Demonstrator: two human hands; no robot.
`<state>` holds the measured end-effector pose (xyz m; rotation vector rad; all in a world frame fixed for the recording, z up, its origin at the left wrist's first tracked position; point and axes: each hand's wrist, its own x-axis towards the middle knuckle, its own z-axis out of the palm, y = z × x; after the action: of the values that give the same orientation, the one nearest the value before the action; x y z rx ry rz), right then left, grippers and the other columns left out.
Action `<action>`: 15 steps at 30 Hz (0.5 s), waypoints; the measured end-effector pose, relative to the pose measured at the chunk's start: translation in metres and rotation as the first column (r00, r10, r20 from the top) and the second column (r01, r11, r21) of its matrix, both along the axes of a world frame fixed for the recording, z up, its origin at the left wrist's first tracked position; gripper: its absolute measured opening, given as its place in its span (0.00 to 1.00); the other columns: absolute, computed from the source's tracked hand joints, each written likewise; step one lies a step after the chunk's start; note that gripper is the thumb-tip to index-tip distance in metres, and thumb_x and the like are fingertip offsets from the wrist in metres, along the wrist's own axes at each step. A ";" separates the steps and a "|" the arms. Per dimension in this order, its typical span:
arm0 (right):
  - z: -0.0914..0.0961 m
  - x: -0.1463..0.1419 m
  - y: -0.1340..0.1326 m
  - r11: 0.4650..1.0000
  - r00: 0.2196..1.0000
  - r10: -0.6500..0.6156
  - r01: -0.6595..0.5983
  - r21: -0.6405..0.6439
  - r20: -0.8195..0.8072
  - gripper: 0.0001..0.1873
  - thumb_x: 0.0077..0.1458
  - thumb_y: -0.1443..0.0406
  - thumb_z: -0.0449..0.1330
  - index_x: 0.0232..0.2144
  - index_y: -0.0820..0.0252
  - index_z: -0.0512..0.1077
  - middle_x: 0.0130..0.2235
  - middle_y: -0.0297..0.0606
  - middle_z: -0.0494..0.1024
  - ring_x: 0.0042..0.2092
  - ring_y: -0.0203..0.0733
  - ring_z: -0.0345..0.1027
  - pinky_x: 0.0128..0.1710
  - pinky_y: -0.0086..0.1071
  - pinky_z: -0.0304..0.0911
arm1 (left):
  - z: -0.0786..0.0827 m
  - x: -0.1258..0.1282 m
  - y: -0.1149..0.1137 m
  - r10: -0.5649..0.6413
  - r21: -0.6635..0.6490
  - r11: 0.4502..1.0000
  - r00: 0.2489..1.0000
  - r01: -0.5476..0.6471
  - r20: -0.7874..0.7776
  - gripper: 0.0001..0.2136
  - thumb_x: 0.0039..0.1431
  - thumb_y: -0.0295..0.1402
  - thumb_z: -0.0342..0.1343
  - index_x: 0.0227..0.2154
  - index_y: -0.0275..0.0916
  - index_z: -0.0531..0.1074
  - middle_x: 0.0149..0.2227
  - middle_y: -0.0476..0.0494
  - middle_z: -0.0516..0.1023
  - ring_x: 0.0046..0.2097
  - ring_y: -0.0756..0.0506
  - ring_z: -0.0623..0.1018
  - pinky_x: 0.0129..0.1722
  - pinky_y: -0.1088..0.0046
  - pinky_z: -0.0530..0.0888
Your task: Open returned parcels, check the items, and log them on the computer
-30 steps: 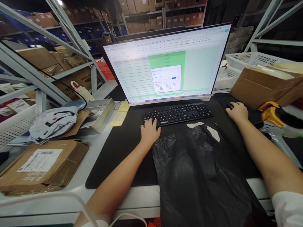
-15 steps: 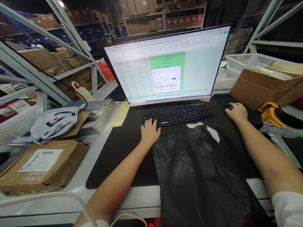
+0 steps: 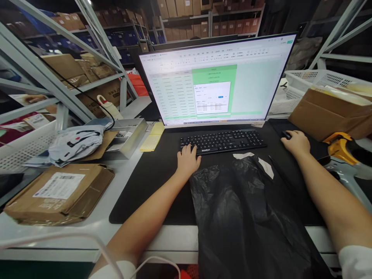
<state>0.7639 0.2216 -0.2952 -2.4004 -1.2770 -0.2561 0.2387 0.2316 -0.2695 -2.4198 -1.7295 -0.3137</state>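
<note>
My left hand (image 3: pixel 187 161) rests on the lower left corner of the black keyboard (image 3: pixel 223 141), its fingers spread over the keys. Off to the right, my right hand (image 3: pixel 298 143) is curled over a small dark computer mouse (image 3: pixel 286 135) on a black pad. Behind the keyboard stands a wide monitor (image 3: pixel 257 85), showing a spreadsheet with a green column and a small white dialog window. A crumpled black plastic bag (image 3: pixel 232 209) lies between my forearms and hangs over the desk's front edge. Two white torn pieces show at its top.
On the left are a taped cardboard parcel (image 3: pixel 87 186) with a label, a grey-white plastic package (image 3: pixel 75 143), an open grey box (image 3: pixel 133 139) and yellow sticky notes (image 3: pixel 152 137). A cardboard box (image 3: pixel 322 112) and a yellow-and-grey tape dispenser (image 3: pixel 340 145) stand at right.
The view has shifted slightly, so the scene sits a little further right. Both hands stay in place, on the keyboard and on the mouse.
</note>
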 end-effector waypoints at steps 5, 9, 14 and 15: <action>-0.005 0.006 0.002 1.000 1.000 0.018 -0.019 0.014 0.017 0.30 0.59 0.53 0.57 0.60 0.56 0.75 0.64 0.47 0.70 0.61 0.57 0.67 0.61 0.45 0.63 | 0.002 0.000 -0.002 -0.003 -0.006 1.000 1.000 0.003 -0.010 0.27 0.69 0.43 0.49 0.67 0.39 0.65 0.70 0.32 0.63 0.70 0.31 0.62 0.59 0.49 0.70; -0.006 0.007 0.003 0.999 0.999 0.028 -0.029 0.021 0.020 0.29 0.59 0.54 0.58 0.59 0.56 0.76 0.64 0.47 0.70 0.61 0.57 0.67 0.61 0.45 0.63 | 0.006 0.001 -0.004 -0.009 -0.018 1.000 1.000 0.008 -0.008 0.27 0.70 0.42 0.49 0.67 0.38 0.65 0.70 0.31 0.62 0.70 0.30 0.61 0.60 0.48 0.70; -0.007 0.008 0.003 0.999 1.000 0.028 -0.029 0.025 0.008 0.28 0.60 0.55 0.59 0.59 0.57 0.76 0.64 0.48 0.70 0.61 0.55 0.67 0.62 0.44 0.63 | 0.009 0.002 -0.005 -0.020 -0.049 0.999 1.000 0.020 -0.008 0.26 0.70 0.40 0.50 0.67 0.36 0.65 0.71 0.30 0.60 0.71 0.30 0.61 0.61 0.49 0.70; -0.007 0.008 0.004 0.999 1.000 0.025 -0.025 0.025 0.008 0.28 0.60 0.55 0.59 0.59 0.57 0.75 0.64 0.48 0.70 0.61 0.55 0.67 0.62 0.44 0.62 | 0.009 0.003 -0.005 -0.017 -0.056 0.998 1.000 0.017 -0.011 0.25 0.70 0.40 0.50 0.67 0.36 0.65 0.72 0.30 0.60 0.70 0.30 0.62 0.61 0.49 0.70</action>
<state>0.7715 0.2253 -0.3018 -2.3633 -1.2985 -0.2726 0.2414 0.2265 -0.2603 -2.4714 -1.7364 -0.2565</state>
